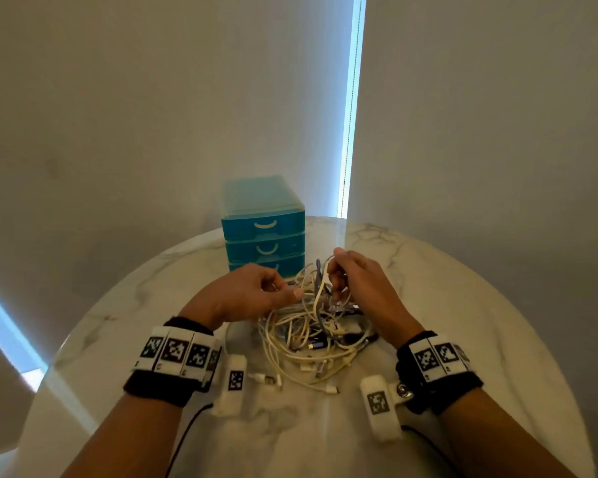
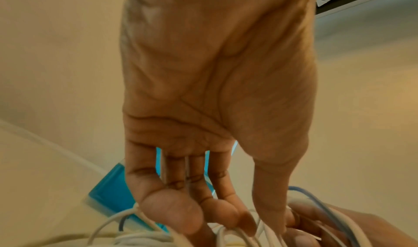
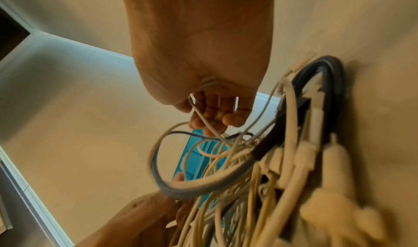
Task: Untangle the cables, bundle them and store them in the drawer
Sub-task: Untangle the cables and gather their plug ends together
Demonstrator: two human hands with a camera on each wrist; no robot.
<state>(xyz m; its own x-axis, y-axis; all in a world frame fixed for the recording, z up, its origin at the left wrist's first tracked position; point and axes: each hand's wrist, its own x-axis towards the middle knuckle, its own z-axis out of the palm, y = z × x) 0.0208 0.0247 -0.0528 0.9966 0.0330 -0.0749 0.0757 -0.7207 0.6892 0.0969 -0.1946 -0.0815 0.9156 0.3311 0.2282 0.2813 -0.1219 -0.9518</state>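
- The cables (image 1: 311, 326) lie in one tangle at the middle of the round marble surface (image 1: 463, 305), with the drawers (image 1: 263, 232) just behind at the far edge, all three shut.
- The right hand (image 1: 356, 277) grips a few white strands and lifts them.
- The left hand (image 1: 252, 291) pinches strands beside it.
- The cables look light, limp and apt to snag; best held near the plugs.
- Bare surface lies to both sides and near the front edge for laying out freed cables.
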